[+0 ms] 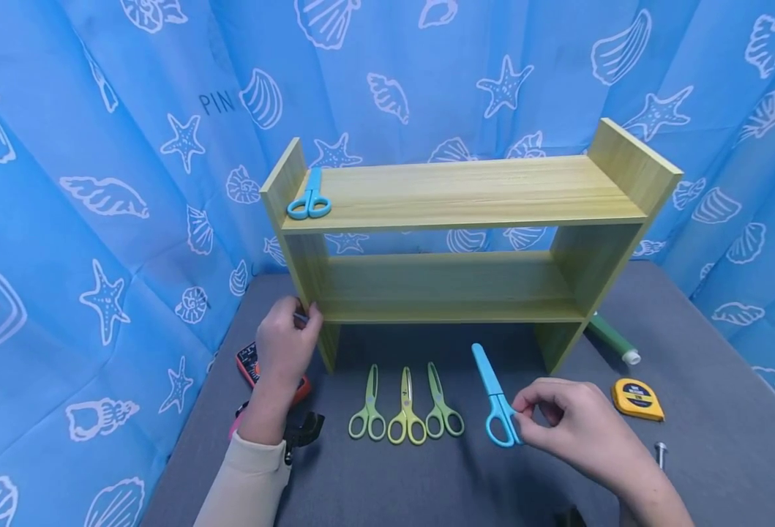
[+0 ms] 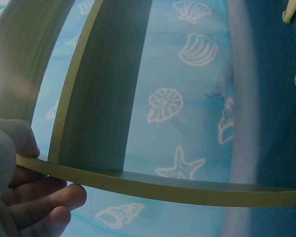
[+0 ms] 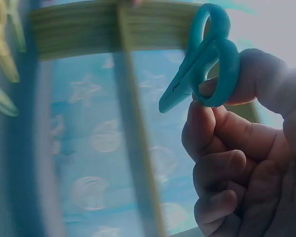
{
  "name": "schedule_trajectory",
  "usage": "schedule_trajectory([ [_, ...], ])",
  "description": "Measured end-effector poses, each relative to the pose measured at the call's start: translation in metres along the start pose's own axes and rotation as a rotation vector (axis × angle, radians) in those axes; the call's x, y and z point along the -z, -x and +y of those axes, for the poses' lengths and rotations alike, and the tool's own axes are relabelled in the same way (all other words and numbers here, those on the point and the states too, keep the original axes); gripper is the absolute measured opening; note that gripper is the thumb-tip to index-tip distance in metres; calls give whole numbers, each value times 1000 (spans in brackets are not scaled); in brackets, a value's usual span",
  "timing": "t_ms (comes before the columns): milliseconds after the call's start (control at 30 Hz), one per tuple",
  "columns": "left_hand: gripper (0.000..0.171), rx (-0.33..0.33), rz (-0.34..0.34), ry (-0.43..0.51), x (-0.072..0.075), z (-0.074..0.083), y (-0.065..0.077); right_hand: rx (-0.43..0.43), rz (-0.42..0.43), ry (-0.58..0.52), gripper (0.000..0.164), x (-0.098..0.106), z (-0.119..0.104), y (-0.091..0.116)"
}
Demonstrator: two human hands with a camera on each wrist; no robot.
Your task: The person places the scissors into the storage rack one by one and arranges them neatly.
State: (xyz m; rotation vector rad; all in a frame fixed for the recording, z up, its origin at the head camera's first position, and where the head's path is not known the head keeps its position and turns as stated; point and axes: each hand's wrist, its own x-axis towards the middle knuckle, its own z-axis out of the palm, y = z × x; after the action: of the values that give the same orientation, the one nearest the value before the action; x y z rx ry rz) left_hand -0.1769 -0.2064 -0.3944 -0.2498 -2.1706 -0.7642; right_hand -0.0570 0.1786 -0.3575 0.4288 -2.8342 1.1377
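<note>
My right hand (image 1: 574, 428) pinches a pair of blue scissors (image 1: 490, 380) by one handle loop, the covered blades pointing up and away. In the right wrist view the thumb and forefinger of that hand close on the loop of the scissors (image 3: 207, 59). My left hand (image 1: 286, 340) grips the front edge of the wooden shelf's left side panel (image 2: 138, 187), thumb on one face and fingers on the other. A second pair of blue scissors (image 1: 311, 196) lies at the left end of the top board of the shelf (image 1: 466, 192).
Two green scissors (image 1: 369, 410) (image 1: 441, 406) and yellow-green scissors (image 1: 406, 413) lie in a row before the shelf. A red-black multimeter (image 1: 249, 364) sits by my left forearm. To the right are a green tube (image 1: 611, 339), a yellow tape measure (image 1: 637, 400) and a bolt (image 1: 661, 454).
</note>
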Motion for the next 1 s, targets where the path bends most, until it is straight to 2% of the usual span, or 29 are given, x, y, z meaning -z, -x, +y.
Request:
schedule_trajectory([
  [200,12,-9,3,2,0,1,0,165,103,-53,27,27,-13,2],
  [367,12,-16,1,2,-1,1,0,225,133,-59,27,54,-29,-2],
  [500,12,-14,3,0,0,0,0,272,147,-77,25,76,-47,-19],
  [600,13,-16,11,-5,1,-2,0,251,137,-106,18,92,-62,-36],
  [733,14,-23,11,-8,1,-3,0,175,111,-134,7,111,-80,-59],
  [1000,13,-35,8,-3,1,-3,-1,69,141,-88,18,137,-116,-102],
])
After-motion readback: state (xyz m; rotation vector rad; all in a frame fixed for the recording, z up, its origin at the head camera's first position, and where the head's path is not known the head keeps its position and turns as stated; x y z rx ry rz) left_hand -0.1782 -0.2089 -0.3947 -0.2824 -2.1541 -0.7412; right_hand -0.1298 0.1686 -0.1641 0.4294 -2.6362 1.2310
